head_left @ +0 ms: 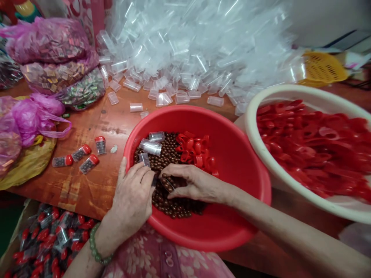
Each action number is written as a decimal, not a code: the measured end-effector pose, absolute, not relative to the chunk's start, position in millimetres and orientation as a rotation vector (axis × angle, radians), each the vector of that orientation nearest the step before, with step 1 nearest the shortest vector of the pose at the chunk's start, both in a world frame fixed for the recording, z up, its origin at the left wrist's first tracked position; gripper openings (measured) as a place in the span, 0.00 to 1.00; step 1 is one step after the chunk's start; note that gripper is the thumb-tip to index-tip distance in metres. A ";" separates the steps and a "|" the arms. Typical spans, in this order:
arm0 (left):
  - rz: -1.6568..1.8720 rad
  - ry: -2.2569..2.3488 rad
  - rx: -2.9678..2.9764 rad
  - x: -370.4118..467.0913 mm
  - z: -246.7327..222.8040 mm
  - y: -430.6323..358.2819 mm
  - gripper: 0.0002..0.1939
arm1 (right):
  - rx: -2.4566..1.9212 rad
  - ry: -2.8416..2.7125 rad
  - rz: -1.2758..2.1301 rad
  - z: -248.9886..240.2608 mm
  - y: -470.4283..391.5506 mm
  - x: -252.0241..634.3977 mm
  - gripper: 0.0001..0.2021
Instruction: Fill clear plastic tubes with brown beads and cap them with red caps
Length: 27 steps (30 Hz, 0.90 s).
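The one view looks from the wearer's head, forward and steeply down, with the left hand (131,193) and right hand (194,183) at close range over the red basin (234,162). It faces across the wooden table (121,119), from the floral clothing (136,258) at bottom to heaped clear tubes (188,58) at top

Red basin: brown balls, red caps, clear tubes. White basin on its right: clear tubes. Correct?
The white basin holds red caps, not clear tubes, as the head view shows. The red basin does hold brown balls, red caps and clear tubes.
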<state>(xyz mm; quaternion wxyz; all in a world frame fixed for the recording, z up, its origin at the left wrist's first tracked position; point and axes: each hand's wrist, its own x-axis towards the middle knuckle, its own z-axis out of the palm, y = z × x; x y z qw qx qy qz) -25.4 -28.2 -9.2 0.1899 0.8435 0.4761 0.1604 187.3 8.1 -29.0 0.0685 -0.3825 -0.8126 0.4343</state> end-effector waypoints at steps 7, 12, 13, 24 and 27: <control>0.670 1.184 2.159 -17.8 -0.7 -34.5 0.27 | -1.045 -2.133 1.452 -9.8 7.2 199.2 0.17; 0.594 1.075 1.803 -7.2 4.5 -29.5 0.32 | -0.978 -2.125 1.432 7.7 7.8 199.0 0.16; 0.597 1.036 1.718 -4.6 5.0 -28.0 0.31 | -0.955 -2.122 1.431 10.9 7.4 198.5 0.15; 0.650 0.889 1.231 4.9 7.0 -22.6 0.15 | -1.021 -2.132 1.208 18.4 -1.2 209.1 0.11; 0.625 0.887 1.241 4.4 7.7 -22.0 0.15 | -1.087 -2.056 1.196 24.5 -3.0 207.8 0.12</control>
